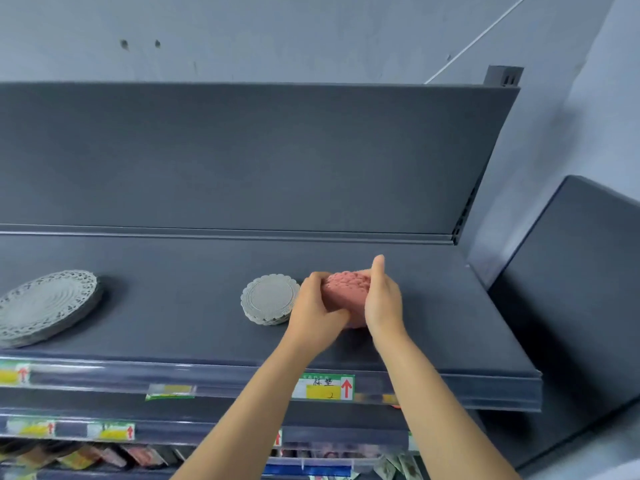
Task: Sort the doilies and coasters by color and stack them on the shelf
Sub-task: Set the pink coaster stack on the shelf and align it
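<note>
Step in hand, by judgement: setting pink stack (pixel 347 295) down on shelf (pixel 433 327), just right of small grey stack (pixel 270 299).

Left hand (pixel 317 306) and right hand (pixel 382 299) both clasp pink stack from its 2 sides, fingers curled round it; its near edge meets shelf.

Next move likely calls for squaring edges, then easing both hands off without toppling.

Large grey doily stack (pixel 46 306) sits well apart at left.

Shelf dark grey, price tags (pixel 327 388) along front rail; grey wall (pixel 311 29) above.
</note>
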`<state>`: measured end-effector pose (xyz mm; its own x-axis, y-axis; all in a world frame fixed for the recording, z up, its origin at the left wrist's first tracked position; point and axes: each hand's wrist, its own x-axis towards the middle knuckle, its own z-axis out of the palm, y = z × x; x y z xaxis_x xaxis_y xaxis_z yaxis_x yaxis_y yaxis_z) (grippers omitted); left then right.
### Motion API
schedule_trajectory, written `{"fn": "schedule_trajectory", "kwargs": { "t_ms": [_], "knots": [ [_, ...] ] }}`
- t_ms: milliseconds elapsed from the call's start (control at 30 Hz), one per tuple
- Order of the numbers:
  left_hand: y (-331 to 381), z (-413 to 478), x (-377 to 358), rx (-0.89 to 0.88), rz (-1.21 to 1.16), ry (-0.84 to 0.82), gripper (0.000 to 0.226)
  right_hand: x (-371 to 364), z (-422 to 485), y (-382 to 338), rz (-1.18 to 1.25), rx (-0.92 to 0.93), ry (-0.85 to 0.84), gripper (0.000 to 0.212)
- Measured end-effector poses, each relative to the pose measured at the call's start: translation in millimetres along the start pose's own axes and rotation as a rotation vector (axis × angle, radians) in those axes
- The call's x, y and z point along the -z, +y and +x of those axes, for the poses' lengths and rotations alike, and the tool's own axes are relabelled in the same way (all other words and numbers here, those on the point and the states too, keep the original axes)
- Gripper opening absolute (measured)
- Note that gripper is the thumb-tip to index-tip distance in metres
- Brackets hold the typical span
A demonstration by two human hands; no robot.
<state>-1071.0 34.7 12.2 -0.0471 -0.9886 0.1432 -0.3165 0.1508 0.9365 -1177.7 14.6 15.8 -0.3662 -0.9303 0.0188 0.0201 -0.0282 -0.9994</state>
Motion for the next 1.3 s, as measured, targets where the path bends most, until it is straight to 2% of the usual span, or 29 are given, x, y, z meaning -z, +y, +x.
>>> {"fn": "schedule_trajectory", "kwargs": {
  "t_ms": [67,167,333,533,633,700,800,867,933,1067,1133,1233,1300],
  "knots": [
    [-10,-1,-3,0.008,0.031,-0.012,0.068,4,-1,13,0.013,-0.127,-0.01,0.048],
    [-10,2,-9,-0.002,0.022,-0.007,0.077,7,-2,15,0.121,-0.177,-0.033,0.054],
    [-5,7,-12,-0.054,-0.001,0.026,0.085,1,-5,11,0.253,-0.093,-0.041,0.063],
    [-20,0,-8,0.0,-0.021,0.012,0.095,-2,3,19,0.089,-0.062,-0.076,0.061],
    [-21,1,-5,0.011,-0.034,0.023,0.096,-3,1,22,0.121,-0.049,-0.083,0.057],
    [-20,3,-5,-0.007,-0.043,-0.002,0.103,-2,0,21,0.159,-0.032,-0.132,0.05],
    [-16,6,-1,-0.031,-0.052,-0.033,0.11,1,6,21,0.207,-0.05,-0.231,0.052],
    [-21,8,2,-0.046,-0.045,-0.002,0.11,1,12,24,0.168,-0.053,-0.244,0.056],
    [-28,5,2,-0.015,-0.002,0.04,0.105,-3,17,28,0.121,-0.057,-0.181,0.057],
    [-37,0,3,-0.041,0.085,0.081,0.075,-4,19,34,0.09,-0.009,-0.061,0.06],
    [-35,2,3,-0.047,0.051,0.108,0.07,-2,17,33,0.106,0.022,-0.033,0.062],
    [-31,5,-2,-0.013,-0.096,0.142,0.076,-3,14,32,0.178,0.042,-0.093,0.071],
    [-30,6,-7,-0.006,-0.158,0.153,0.076,-3,12,34,0.161,0.094,-0.15,0.068]
  ]
}}
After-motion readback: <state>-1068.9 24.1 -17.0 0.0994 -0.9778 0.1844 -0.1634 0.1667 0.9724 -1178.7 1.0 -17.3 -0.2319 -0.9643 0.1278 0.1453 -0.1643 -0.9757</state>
